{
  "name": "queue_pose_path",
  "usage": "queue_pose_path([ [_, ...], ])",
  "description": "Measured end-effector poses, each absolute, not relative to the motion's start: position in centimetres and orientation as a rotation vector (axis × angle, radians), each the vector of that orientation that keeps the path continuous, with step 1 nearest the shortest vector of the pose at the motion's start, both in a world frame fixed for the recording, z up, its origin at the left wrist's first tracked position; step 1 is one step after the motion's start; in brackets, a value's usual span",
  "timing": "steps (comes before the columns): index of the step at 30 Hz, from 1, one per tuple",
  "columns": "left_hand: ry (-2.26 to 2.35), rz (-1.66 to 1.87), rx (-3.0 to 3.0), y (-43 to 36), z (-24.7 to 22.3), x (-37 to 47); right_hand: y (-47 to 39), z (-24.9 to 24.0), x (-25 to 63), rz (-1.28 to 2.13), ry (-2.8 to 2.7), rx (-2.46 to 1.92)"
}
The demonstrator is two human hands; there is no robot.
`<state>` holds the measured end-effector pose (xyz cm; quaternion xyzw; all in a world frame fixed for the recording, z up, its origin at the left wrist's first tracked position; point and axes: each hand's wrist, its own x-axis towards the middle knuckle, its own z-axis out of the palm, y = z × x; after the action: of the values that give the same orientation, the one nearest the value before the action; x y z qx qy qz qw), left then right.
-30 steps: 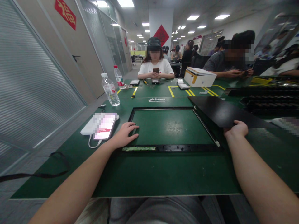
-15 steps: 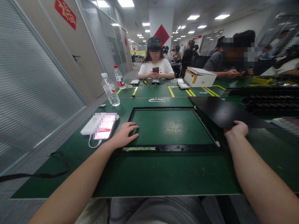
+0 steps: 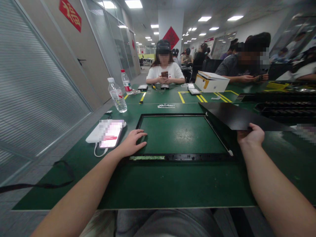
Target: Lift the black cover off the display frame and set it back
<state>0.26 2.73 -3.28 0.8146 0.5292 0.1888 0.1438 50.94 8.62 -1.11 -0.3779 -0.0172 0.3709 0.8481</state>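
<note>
A black rectangular frame (image 3: 197, 157) lies flat on the green table (image 3: 172, 187), with a green strip (image 3: 147, 158) along its near bar. My left hand (image 3: 134, 141) rests on the frame's left side, fingers apart. To the right, my right hand (image 3: 251, 134) grips the near edge of a thin black panel (image 3: 229, 115), thumb on top and the other fingers underneath. The panel is tilted, its near side raised off the table, its far left corner by the frame's top right corner. A small white piece (image 3: 230, 152) sits at the frame's near right corner.
On the left are a lit phone (image 3: 111, 135) with a white cable and two bottles (image 3: 118, 97) (image 3: 126, 82). Across the table sit a person (image 3: 164, 69) holding a phone and a white box (image 3: 212, 82). Dark long parts (image 3: 283, 107) lie at the right.
My right hand has raised the near edge of the black panel slightly. My left hand has stayed on the frame.
</note>
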Motion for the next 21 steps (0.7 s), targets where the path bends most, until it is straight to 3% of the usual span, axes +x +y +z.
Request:
queue_pose_path([
  [12, 1.507, 0.723, 2.264, 2.5, -2.4, 0.6, 7.0, 1.3, 48.5, 0.851, -0.161, -0.701],
  [21, 1.494, 1.252, 1.659, 2.7, -2.0, 0.9, 5.7, 2.6, 46.9, 0.977, -0.247, -0.743],
])
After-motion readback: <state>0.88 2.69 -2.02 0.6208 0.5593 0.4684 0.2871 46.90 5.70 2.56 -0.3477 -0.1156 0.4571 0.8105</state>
